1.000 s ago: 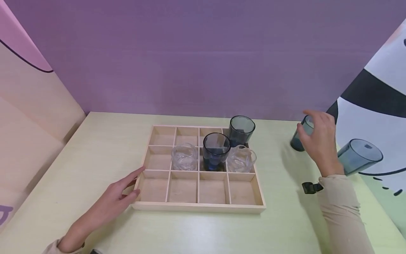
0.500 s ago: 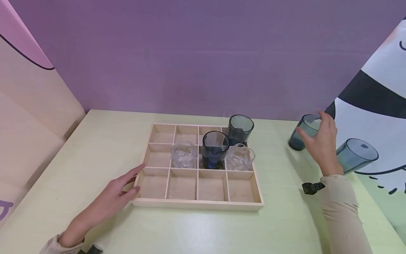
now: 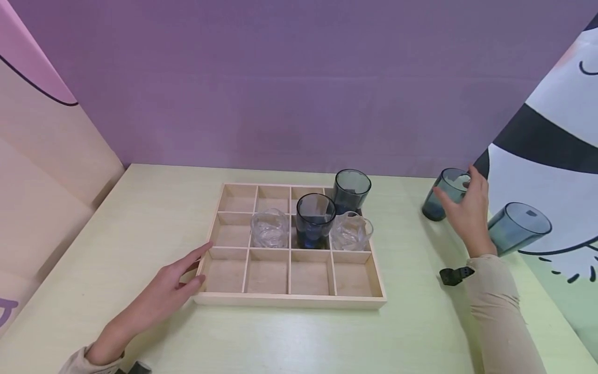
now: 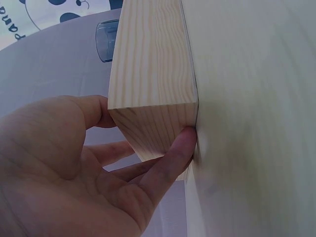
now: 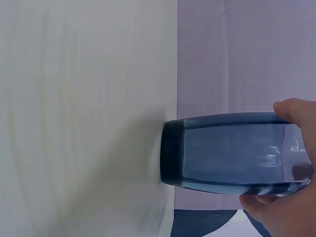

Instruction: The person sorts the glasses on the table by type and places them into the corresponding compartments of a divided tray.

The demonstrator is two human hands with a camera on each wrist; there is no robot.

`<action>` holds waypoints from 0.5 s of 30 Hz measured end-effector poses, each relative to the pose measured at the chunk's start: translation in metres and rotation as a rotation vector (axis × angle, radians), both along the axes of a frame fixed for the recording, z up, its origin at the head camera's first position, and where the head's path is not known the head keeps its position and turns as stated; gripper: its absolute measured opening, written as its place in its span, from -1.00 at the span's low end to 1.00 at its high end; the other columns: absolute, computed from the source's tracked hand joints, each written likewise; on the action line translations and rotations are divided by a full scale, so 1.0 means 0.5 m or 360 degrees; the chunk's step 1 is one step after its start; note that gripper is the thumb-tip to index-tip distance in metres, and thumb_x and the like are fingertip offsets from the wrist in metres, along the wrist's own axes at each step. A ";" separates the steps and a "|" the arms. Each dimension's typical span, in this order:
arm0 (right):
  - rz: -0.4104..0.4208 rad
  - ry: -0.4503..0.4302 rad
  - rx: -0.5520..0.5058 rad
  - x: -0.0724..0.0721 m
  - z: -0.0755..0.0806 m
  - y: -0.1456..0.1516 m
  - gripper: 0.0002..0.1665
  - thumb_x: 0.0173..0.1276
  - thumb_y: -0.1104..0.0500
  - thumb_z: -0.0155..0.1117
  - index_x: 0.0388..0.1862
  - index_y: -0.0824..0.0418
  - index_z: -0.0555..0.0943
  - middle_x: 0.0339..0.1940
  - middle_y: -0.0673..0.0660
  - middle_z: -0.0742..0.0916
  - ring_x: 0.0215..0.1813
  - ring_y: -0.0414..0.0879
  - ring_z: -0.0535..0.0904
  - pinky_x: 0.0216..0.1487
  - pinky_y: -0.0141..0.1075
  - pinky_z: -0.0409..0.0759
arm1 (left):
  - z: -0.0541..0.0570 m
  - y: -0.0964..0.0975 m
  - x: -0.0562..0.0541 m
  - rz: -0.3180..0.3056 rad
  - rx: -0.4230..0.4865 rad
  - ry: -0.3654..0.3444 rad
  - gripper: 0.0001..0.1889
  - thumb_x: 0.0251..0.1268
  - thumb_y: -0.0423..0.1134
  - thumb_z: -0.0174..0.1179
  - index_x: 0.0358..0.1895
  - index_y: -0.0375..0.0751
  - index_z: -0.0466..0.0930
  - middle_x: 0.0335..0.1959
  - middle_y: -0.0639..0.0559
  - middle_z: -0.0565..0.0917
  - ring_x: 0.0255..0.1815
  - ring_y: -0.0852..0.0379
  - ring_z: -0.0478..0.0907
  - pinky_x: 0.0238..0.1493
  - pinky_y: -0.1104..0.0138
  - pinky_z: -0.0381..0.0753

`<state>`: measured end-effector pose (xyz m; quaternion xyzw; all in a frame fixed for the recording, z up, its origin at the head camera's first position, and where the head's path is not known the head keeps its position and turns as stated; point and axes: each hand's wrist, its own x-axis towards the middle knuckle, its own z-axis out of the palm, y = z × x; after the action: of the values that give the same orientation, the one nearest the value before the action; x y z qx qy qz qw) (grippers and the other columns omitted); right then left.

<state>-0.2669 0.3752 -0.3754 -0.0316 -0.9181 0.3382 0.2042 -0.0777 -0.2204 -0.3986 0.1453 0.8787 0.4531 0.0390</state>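
My right hand [image 3: 467,215] grips a tall blue-grey drinking glass [image 3: 434,200] near its rim, thumb on one side and fingers on the other. In the right wrist view the glass [image 5: 227,153] has its base at the table top, with the palm beyond its rim. At the lower left, my left hand [image 3: 161,291] touches the left wall of the compartmented wooden tray [image 3: 289,300]. Seen from the left wrist, the hand [image 4: 98,168] lies at the tray's corner, one fingertip at the rim and the others, fairly straight, against the side.
A second blue-grey glass [image 3: 514,228] stands behind my right wrist. The tray's middle row holds a clear cup [image 3: 270,228], a dark tumbler [image 3: 314,226] and a clear mug [image 3: 349,234]. Another dark tumbler [image 3: 350,192] sits in its back-right compartment. A purple wall [image 3: 280,104] rises behind.
My right hand has come down around the glass, its fingers now at the far side of the rim. The left hand has stayed on the tray. The head view has shifted slightly.
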 end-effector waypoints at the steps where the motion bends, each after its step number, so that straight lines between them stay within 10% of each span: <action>1: -0.0009 -0.0006 0.0000 0.000 -0.001 -0.001 0.08 0.43 -0.17 0.19 0.66 0.12 -0.18 0.63 0.23 0.01 0.48 0.32 0.13 0.40 0.27 0.12 | -0.001 0.000 0.000 0.0001 -0.0006 0.0000 -0.38 0.51 -0.27 0.06 0.57 0.02 0.15 0.39 -0.33 0.39 -0.65 0.38 0.11 -0.52 0.36 0.39; 6: -0.0030 -0.0012 0.0004 0.000 -0.003 -0.002 0.05 0.44 -0.16 0.18 0.65 0.16 -0.14 0.61 0.25 0.04 0.41 0.32 0.19 0.34 0.26 0.20 | -0.002 0.000 -0.001 0.0011 -0.0051 0.0028 -0.38 0.51 -0.27 0.07 0.57 0.02 0.15 0.41 -0.27 0.38 -0.29 0.21 0.47 -0.38 0.36 0.49; 15: -0.0028 -0.0061 -0.0015 0.001 0.000 -0.004 0.05 0.45 -0.20 0.13 0.65 0.17 -0.16 0.61 0.24 -0.01 0.38 0.30 0.19 0.32 0.25 0.22 | -0.002 -0.001 -0.001 0.0012 0.0000 -0.0037 -0.37 0.51 -0.26 0.07 0.57 0.04 0.14 0.41 -0.33 0.36 -0.67 0.39 0.11 -0.57 0.37 0.38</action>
<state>-0.2664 0.3733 -0.3753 -0.0471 -0.9200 0.3399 0.1894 -0.0780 -0.2208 -0.3995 0.1367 0.8787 0.4549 0.0474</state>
